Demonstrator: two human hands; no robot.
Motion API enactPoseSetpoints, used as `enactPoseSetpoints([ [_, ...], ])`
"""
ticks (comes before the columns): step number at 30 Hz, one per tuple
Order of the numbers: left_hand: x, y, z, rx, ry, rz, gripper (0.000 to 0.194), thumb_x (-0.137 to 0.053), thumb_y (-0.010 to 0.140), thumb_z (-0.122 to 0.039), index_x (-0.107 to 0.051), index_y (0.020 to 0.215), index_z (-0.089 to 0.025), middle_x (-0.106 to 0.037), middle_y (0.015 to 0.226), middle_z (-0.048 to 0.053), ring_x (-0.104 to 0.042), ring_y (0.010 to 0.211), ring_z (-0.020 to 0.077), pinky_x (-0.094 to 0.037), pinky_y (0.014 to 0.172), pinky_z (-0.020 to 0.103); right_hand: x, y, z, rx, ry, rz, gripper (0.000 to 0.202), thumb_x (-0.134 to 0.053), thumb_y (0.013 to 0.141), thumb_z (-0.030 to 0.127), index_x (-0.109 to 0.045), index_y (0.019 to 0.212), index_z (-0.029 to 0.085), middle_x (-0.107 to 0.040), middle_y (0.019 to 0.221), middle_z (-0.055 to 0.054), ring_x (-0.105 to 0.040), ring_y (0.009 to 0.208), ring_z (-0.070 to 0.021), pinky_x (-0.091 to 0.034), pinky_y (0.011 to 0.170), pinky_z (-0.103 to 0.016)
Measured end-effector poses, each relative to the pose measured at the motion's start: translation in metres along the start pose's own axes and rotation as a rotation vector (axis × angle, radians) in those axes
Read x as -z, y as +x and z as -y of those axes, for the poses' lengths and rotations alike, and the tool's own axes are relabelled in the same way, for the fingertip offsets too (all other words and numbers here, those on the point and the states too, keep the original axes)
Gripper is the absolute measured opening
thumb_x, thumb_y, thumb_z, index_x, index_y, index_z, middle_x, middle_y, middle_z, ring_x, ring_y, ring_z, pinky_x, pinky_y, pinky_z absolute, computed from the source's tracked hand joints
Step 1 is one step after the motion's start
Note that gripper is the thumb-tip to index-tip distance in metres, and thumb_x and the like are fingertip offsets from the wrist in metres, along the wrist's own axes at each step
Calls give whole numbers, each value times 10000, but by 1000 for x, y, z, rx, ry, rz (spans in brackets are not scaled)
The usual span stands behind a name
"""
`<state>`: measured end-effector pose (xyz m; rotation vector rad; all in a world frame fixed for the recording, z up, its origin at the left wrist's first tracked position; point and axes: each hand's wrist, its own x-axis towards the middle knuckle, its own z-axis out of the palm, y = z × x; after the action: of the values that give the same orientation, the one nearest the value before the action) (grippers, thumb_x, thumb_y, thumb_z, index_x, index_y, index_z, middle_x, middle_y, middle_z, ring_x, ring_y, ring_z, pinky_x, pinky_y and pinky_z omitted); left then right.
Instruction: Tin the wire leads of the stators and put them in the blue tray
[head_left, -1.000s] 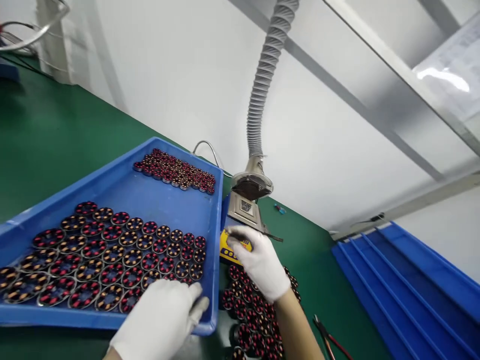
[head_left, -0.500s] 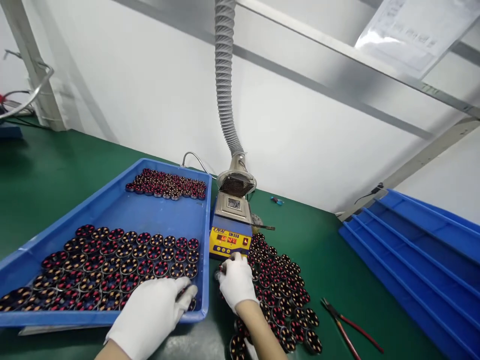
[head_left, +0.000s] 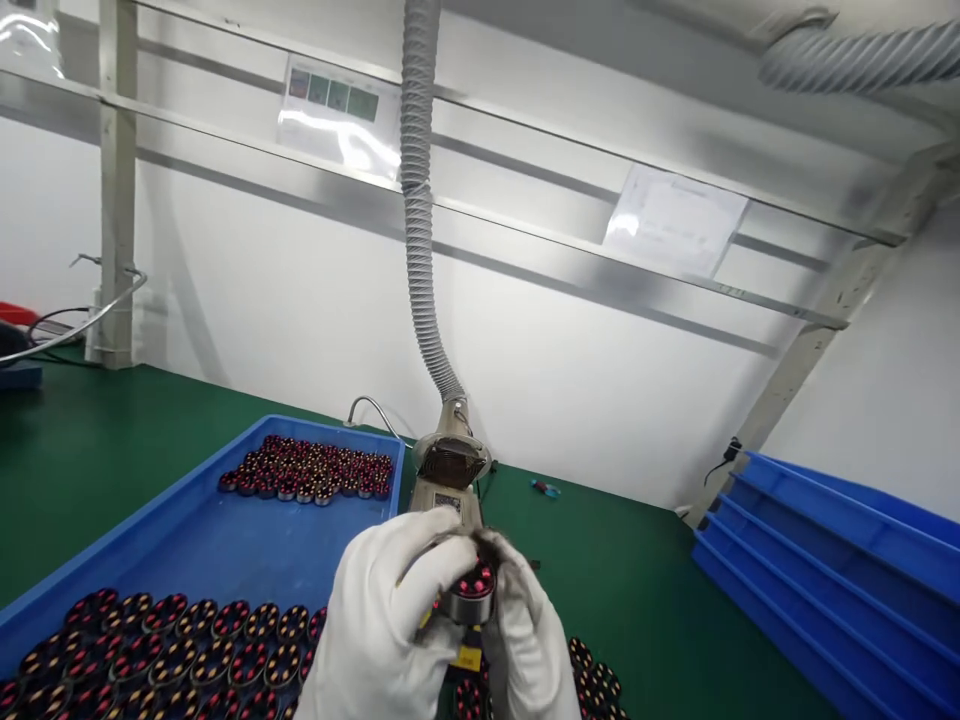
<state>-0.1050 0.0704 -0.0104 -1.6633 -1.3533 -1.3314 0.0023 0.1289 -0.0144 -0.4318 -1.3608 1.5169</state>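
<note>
Both gloved hands meet in front of the fume hood at the middle of the view. Between them is a small round motor stator (head_left: 472, 592), a silvery metal ring with red winding ends showing inside. My left hand (head_left: 394, 610) grips it from the left, with curled fingers over its upper side. From the right, my right hand (head_left: 531, 625) closes on it, its fingertips partly hidden. More stators (head_left: 195, 650) stand in rows in the blue tray (head_left: 217, 550) to the left. Others (head_left: 596, 675) lie on the green bench by my right hand.
Behind my hands stands a bench unit (head_left: 427, 497) with a metal top, mostly hidden, under a fume hood (head_left: 452, 460) on a grey hose (head_left: 420, 250). Stacked blue trays (head_left: 832, 570) stand at the right. A small blue tool (head_left: 545, 489) lies on the green bench (head_left: 630, 540).
My hands have come up from the tray and the pile and joined around one stator. The view has tilted upward, so the shelf rails show and the red-handled pliers are out of sight.
</note>
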Motion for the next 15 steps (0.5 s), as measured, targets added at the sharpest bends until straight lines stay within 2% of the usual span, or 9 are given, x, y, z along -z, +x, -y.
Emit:
enactPoseSetpoints([
  [2, 0, 0, 4, -4, -22, 25, 294, -517, 815, -213, -505, 1108, -234, -617, 1113, 76, -572, 1012, 215, -488, 836, 343, 0, 2, 4, 0, 24, 7, 389, -744, 598, 517, -677, 917, 304, -704, 988, -42, -622, 996, -294, -472, 910, -433],
  [4, 2, -1, 6, 22, -89, 59, 338, -538, 752, -135, -515, 1074, -236, -619, 1111, 59, -573, 1016, 206, -504, 832, 331, -1, 3, 5, -19, 66, 57, 403, -758, 583, 510, -694, 898, 267, -711, 960, -68, -641, 936, -289, -482, 883, -429],
  [8, 7, -2, 10, 74, -228, 135, 335, -512, 709, -86, -520, 1004, -244, -618, 1102, 31, -581, 1004, 172, -525, 827, 291, -1, 3, -1, -63, 120, 112, 353, -647, 712, 526, -713, 919, 248, -715, 902, -83, -657, 864, -260, -498, 838, -409],
  [10, 9, -1, 14, 41, -205, 134, 320, -502, 727, -82, -525, 1007, -235, -632, 1076, 36, -579, 1000, 176, -521, 827, 303, 1, 1, -2, -18, 68, 93, 320, -653, 724, 489, -707, 944, 263, -707, 919, -74, -653, 855, -241, -507, 811, -379],
  [13, 10, 1, 17, -7, -224, 154, 357, -483, 714, -65, -527, 1029, -227, -646, 1055, 40, -575, 1002, 176, -514, 824, 307, 9, -3, 2, 66, -42, 70, 322, -756, 623, 451, -719, 879, 260, -687, 932, -60, -631, 868, -216, -503, 789, -302],
  [15, 10, 4, 17, -27, -280, 192, 369, -476, 705, -60, -532, 1030, -226, -655, 1038, 35, -576, 997, 168, -511, 821, 298, 14, -3, 6, 119, -119, 142, 267, -785, 603, 399, -729, 821, 256, -673, 894, -50, -624, 830, -193, -496, 750, -264],
])
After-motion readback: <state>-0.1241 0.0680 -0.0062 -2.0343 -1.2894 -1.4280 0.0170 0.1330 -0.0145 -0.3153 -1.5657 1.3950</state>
